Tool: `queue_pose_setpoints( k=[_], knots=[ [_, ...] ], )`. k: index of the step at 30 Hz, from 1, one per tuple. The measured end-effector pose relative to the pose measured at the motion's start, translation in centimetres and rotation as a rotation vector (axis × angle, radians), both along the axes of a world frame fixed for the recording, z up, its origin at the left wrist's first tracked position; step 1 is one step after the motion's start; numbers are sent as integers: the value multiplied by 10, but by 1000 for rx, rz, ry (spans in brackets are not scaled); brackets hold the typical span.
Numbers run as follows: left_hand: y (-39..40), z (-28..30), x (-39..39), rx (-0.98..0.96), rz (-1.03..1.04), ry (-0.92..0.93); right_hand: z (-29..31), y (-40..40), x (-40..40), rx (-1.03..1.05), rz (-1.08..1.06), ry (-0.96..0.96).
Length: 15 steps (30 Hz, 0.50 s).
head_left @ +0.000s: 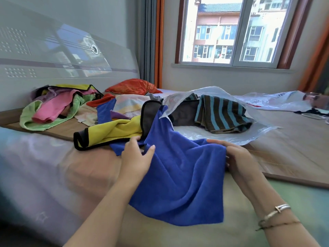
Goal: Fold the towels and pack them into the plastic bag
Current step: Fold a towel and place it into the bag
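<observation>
Blue towel (181, 173) hides right hand (236, 157) fingertips; far end buried.

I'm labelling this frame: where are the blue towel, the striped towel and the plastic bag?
blue towel (179, 177), head view, middle of cloth.
striped towel (220, 113), head view, top fold.
plastic bag (249, 136), head view, bare near edge.

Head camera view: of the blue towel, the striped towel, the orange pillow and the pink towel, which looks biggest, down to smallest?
1. Blue towel, though it lies nearest the camera.
2. Striped towel.
3. Orange pillow and pink towel look about alike; both are far off and the pink one is crumpled, so I will not rank them.
</observation>
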<state>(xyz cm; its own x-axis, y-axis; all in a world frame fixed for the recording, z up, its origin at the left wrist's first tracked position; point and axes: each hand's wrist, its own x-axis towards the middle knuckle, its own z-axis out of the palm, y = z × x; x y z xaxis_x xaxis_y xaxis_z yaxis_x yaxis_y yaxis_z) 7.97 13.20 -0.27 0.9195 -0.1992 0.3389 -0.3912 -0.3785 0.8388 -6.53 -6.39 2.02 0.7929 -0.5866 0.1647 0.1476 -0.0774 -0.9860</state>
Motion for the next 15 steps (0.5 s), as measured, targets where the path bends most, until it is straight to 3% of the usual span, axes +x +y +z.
queue_pose_setpoints(
  k=[2,4,11,15],
  knots=[
    [-2,-1,2,-114,-44,165,2,-3,-3,167,29,-38],
    [-5,0,0,-163,-76,212,2,-8,-6,258,53,-75],
    [9,17,-8,-321,-303,474,-2,-19,-8,338,-49,-35],
    [16,25,-7,-212,-294,625,-5,-29,-10,65,-167,208]
  ],
)
